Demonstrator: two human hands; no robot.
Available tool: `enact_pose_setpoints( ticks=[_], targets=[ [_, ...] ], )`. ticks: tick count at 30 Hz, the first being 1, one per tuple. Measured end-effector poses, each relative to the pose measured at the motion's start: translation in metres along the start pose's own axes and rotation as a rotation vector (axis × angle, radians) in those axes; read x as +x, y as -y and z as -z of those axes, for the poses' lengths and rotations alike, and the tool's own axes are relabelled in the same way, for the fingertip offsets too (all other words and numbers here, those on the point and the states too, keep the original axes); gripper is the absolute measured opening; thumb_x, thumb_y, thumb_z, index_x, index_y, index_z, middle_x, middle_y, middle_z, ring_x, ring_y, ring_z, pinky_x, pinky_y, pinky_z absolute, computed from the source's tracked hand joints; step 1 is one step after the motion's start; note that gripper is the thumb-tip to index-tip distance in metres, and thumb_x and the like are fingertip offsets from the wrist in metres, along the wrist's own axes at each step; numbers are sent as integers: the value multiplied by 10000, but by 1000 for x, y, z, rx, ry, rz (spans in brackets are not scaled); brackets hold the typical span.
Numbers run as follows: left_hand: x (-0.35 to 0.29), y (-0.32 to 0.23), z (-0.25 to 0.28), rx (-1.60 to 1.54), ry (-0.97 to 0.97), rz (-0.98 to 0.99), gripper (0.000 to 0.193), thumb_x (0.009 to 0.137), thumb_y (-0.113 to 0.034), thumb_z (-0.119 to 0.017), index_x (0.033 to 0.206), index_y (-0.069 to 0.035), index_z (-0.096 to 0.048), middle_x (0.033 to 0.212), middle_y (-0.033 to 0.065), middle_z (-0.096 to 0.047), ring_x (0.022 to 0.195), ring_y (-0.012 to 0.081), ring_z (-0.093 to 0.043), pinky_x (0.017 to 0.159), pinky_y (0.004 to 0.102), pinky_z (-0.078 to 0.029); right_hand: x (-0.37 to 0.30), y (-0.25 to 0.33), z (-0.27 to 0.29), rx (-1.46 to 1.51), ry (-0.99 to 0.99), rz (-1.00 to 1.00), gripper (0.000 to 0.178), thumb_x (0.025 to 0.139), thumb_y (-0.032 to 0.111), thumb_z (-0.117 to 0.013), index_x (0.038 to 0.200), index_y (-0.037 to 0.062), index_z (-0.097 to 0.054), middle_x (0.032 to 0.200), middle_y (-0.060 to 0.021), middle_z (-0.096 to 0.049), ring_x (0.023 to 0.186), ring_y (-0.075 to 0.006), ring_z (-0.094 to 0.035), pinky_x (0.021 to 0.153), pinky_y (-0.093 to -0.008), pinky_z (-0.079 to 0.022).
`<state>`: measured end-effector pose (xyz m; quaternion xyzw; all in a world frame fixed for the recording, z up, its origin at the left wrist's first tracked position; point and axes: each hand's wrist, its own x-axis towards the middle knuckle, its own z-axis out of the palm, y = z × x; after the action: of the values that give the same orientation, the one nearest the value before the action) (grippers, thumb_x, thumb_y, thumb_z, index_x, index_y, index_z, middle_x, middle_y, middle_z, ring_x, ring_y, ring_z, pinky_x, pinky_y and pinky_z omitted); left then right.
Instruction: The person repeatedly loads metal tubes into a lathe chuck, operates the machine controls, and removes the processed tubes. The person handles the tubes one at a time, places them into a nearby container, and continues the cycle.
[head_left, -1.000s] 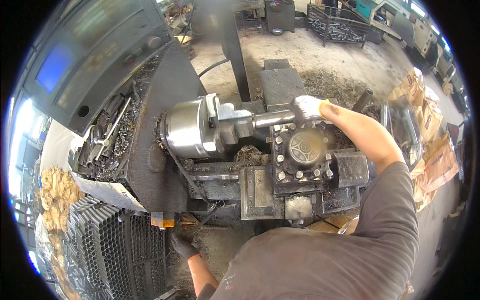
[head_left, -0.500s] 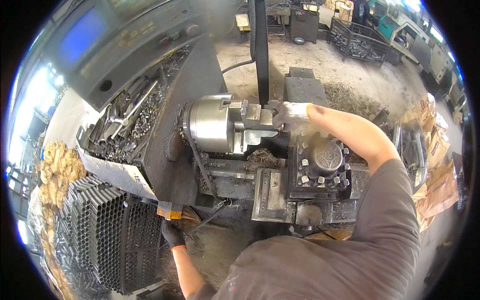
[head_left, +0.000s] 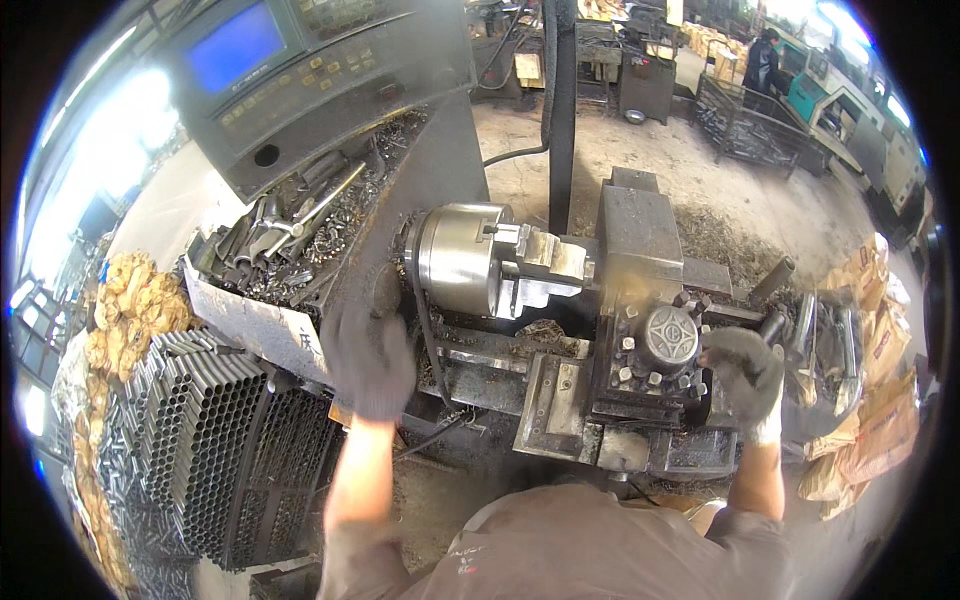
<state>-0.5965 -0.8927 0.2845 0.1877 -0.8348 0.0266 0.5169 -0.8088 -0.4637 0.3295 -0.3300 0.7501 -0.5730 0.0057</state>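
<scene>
My left hand point(head_left: 372, 365), in a dark grey glove, is raised in front of the lathe headstock point(head_left: 375, 240), left of the chuck. Motion smears its fingers, so their pose does not show. The silver three-jaw chuck point(head_left: 455, 258) has stepped jaws point(head_left: 548, 258); a short metal piece shows at their right end. My right hand point(head_left: 745, 372), in a grey glove with a pale cuff, hovers right of the round cap point(head_left: 670, 337) on the square tool post point(head_left: 640, 395). Its fingers are loosely bent and apart, somewhat blurred, with nothing visible in them.
Cut tubes point(head_left: 205, 410) are stacked at lower left. A tray point(head_left: 250, 315) of tools and metal chips adjoins the headstock below a control panel point(head_left: 290, 80). A dark post point(head_left: 562, 130) stands behind the chuck. Brown paper sacks point(head_left: 880, 430) lie at right; a person point(head_left: 762, 62) stands far off.
My right hand has left the chuck jaws and come back beside the tool post. My left hand has risen from low by the tube stack to the headstock. The view has shifted.
</scene>
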Motion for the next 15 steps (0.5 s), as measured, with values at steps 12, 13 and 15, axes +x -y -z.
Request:
enact_pose_setpoints(
  ticks=[12,13,15],
  targets=[
    [233,-29,-139,344,407,171,818,1048,-468,-592,1717,-197,-205,1460,287,-633,1221,496,-687,1013,605,-541,-44,-21,17,132,110,-104,453,789,-85,-671,1228,-23,-762,1061,-153,-792,944,-194,-769,859,-342,-620],
    [210,-32,-131,336,331,139,820,1041,-479,-601,1711,-188,-227,1459,286,-635,1211,496,-690,1009,605,-542,-47,-20,12,102,130,-113,439,799,-84,-671,1225,-25,-760,1058,-154,-791,948,-199,-770,862,-346,-622],
    [137,-45,-112,269,195,-121,730,1028,-479,-634,1643,-158,-407,1310,235,-720,1112,461,-716,946,611,-550,-50,-16,-6,36,201,-50,412,819,-82,-671,1218,-29,-758,1051,-154,-788,956,-210,-772,870,-354,-624]
  ],
)
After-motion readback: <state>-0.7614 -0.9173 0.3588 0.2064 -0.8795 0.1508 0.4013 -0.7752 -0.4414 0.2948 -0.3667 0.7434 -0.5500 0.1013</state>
